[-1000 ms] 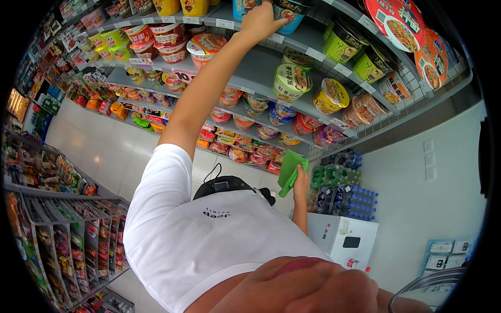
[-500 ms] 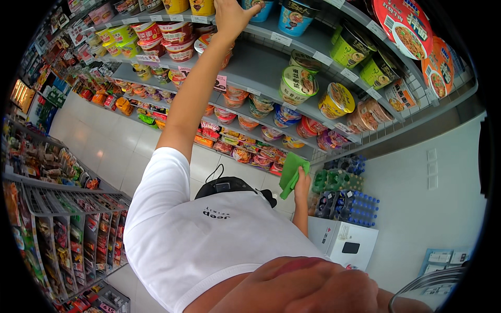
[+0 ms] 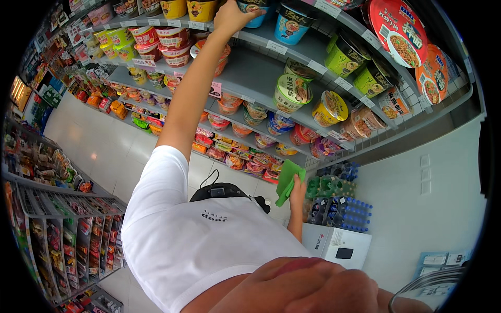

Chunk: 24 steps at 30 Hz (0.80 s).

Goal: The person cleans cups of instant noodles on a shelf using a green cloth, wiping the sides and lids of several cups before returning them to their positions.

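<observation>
Green cloth (image 3: 288, 180), folded and bright, is gripped in the closed right hand (image 3: 298, 189), low in front of the bottom shelves and just beside the packs of bottles.

A grey shelf unit (image 3: 261, 73) is seen across the upper half; its top and right end are cut off by the dark rim. A wire rack (image 3: 68, 245) of flat packets is seen at lower left, and its labels are too small to be made out. A white box (image 3: 336, 245) is placed by the wall, under the bottle packs (image 3: 339, 206), which are green and blue.

Two big round red bowls (image 3: 399, 31) are tilted at the top right. A green cup (image 3: 292, 93) and a yellow cup (image 3: 330, 108) are lying on their sides on the middle shelf.

The left hand (image 3: 232, 18) is raised to the top shelf, against a blue cup (image 3: 254, 7) that is half cut off. Its fingers are hidden, so it cannot be told whether the cup is gripped. A small pink tag (image 3: 215, 89) is partly covered by the arm.
</observation>
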Each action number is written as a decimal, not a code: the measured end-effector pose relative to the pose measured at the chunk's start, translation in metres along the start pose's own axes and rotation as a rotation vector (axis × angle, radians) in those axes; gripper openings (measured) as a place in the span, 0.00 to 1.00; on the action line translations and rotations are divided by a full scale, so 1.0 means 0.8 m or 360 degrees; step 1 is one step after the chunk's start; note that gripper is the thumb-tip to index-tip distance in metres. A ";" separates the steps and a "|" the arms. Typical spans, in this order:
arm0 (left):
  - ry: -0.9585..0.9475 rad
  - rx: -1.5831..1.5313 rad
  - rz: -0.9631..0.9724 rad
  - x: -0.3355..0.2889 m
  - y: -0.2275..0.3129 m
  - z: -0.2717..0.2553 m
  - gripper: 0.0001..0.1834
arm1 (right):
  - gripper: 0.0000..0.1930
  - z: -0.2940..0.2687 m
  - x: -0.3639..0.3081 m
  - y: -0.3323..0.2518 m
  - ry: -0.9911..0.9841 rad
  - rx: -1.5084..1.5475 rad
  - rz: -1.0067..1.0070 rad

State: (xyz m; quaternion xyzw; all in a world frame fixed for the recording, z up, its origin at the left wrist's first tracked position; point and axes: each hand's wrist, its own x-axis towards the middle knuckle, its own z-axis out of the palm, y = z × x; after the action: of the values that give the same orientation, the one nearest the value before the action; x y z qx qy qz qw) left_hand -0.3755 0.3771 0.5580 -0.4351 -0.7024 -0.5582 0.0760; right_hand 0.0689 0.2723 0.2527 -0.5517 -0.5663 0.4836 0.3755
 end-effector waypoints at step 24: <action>-0.0914 -0.2024 -0.1051 -0.384 -0.145 -0.016 0.53 | 0.19 0.046 0.011 0.001 -0.0277 0.0811 0.0403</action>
State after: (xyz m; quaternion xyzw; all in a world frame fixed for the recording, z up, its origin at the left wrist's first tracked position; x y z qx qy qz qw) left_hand -0.2735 0.2051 0.2975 -0.2909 -0.3322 -0.7133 -0.5443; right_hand 0.0325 0.2760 0.2420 -0.4625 -0.3835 0.6986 0.3886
